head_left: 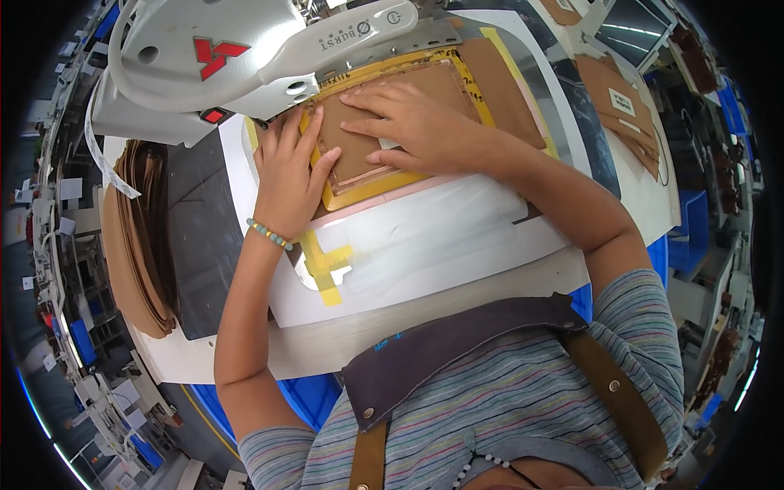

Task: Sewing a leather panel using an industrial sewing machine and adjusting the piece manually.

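Observation:
A flat brown sheet (437, 86) lies inside a yellow frame (367, 196), beneath the head of a white sewing machine (212, 49). My left hand (288, 159) rests palm down across the frame's left side, fingers stretched and spread, the thumb reaching over the sheet. Flat on the middle of the sheet is my right hand (412, 126), its fingers apart and pointing left. A small pale patch shows under that palm, mostly hidden. Under the frame lies a clear plate with yellow tape (327, 265) at its near left corner, on a white sheet (425, 273). Neither hand grips anything.
A stack of brown pieces (139, 261) stands at the table's left, beside a dark plate (196, 245). More brown pieces (616, 102) lie at the right, near a screen (633, 33). The machine's light grey arm (335, 41) hangs over the far side.

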Motion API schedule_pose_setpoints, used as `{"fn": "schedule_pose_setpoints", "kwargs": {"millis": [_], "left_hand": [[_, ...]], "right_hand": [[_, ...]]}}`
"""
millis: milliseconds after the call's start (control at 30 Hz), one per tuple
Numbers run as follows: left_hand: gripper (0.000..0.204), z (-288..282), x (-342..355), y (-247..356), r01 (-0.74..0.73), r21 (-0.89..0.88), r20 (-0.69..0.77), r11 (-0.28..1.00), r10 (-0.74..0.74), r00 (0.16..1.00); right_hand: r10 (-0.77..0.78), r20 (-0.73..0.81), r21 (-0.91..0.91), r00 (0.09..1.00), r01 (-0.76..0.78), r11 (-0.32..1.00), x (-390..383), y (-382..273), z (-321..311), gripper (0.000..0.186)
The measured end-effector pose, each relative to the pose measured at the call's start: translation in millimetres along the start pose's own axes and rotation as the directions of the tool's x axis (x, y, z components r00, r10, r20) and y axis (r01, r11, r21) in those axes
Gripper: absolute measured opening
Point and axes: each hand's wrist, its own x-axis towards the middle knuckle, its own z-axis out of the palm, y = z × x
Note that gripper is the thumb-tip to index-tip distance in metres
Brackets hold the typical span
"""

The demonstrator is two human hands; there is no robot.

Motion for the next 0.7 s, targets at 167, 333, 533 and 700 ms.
{"fn": "schedule_pose_setpoints", "kwargs": {"millis": [167,333,533,700], "left_hand": [[0.067,9.5,7.4,-4.6,0.013,0.080,0.004,0.997,-0.013,1.000],[0.068,13.3,5.8,-4.6,0.075,0.131,0.047,0.988,-0.082,0.996],[0.065,11.0,9.8,-7.6,0.018,0.135,0.054,0.991,-0.025,0.998],[0.060,10.4,12.3,-13.9,0.060,0.169,0.043,0.984,-0.068,0.997]], "right_hand": [[0.017,-0.024,0.016,1.000,-0.016,1.000,-1.1,0.1,-3.8,0.051],[-0.023,0.020,0.045,1.000,0.022,0.999,-0.3,5.4,0.8,0.053],[-0.052,0.005,0.109,0.999,0.051,0.993,-0.7,1.0,-62.7,0.042],[0.178,0.092,-0.123,0.980,-0.166,0.978,-37.8,0.9,-145.5,0.043]]}}
